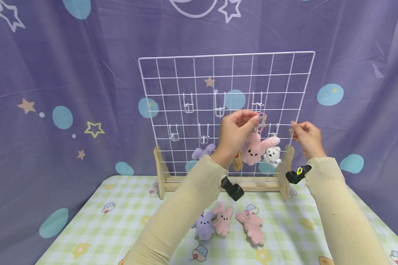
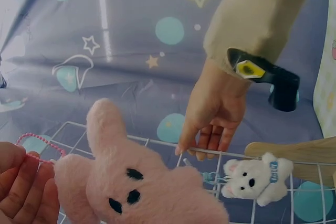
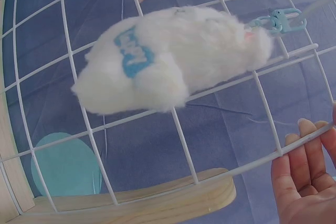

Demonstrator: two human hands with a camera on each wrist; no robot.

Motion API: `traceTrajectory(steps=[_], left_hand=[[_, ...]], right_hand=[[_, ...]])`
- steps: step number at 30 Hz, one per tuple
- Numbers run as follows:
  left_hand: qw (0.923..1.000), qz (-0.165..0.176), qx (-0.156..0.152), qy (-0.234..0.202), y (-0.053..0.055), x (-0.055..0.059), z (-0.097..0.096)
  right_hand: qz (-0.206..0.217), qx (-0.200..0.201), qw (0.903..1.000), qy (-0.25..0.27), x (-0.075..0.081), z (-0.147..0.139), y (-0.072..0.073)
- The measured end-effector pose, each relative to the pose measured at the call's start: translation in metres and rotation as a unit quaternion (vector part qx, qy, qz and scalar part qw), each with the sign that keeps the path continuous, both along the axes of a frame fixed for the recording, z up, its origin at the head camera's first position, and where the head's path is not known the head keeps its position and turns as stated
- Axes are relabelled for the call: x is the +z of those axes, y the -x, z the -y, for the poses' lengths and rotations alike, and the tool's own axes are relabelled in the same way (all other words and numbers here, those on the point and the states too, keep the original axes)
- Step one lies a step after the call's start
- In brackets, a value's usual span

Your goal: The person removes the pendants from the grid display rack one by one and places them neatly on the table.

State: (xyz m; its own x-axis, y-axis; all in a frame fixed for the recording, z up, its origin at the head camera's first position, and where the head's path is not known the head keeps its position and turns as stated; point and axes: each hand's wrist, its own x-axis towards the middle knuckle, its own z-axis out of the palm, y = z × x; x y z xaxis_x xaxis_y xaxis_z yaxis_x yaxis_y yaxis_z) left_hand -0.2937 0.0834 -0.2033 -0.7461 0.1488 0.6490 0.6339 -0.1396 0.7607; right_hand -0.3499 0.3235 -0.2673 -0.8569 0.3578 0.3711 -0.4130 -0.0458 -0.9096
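In the head view my left hand (image 1: 235,132) pinches the pink bead chain (image 1: 264,123) of a pink bunny plush keychain (image 1: 253,151). The bunny hangs in front of the white wire grid (image 1: 223,66), below an upper-right hook (image 1: 257,106); its face and the chain also show in the left wrist view. With thumb and fingers, my right hand (image 1: 308,136) grips the right edge wire of the grid. Close to that hand a white bear plush (image 3: 157,61) hangs by a light blue clasp (image 3: 283,20).
Wooden feet (image 1: 286,173) hold the grid upright. A purple plush (image 1: 203,151) and a brown plush (image 1: 237,162) hang lower, partly hidden. On the checked tablecloth (image 1: 119,221) lie a purple bunny (image 1: 204,226), a pink bunny (image 1: 223,221) and a pink plush (image 1: 253,227). Several hooks (image 1: 188,107) carry nothing.
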Motion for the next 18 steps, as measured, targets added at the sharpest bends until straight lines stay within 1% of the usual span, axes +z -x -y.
traceTrajectory(steps=[6, 9, 12, 16, 18], left_hand=[[0.9993, 0.032, -0.017, 0.008, -0.011, -0.014, 0.008], [0.9988, 0.04, -0.021, 0.019, -0.017, -0.021, 0.013], [0.9979, 0.05, -0.033, 0.027, -0.022, -0.029, 0.018], [0.9965, 0.052, -0.054, 0.038, -0.028, -0.038, 0.024], [0.9961, 0.049, -0.059, 0.044, -0.03, -0.043, 0.026]], right_hand=[[0.001, 0.004, 1.0, 0.001, -0.002, -0.002, 0.001], [0.004, 0.006, 1.0, 0.0, -0.003, -0.003, 0.0], [0.006, 0.007, 1.0, 0.0, -0.003, -0.004, 0.001], [0.003, 0.01, 0.9999, 0.003, -0.003, -0.003, 0.003], [0.0, 0.012, 0.9999, 0.007, -0.003, -0.003, 0.004]])
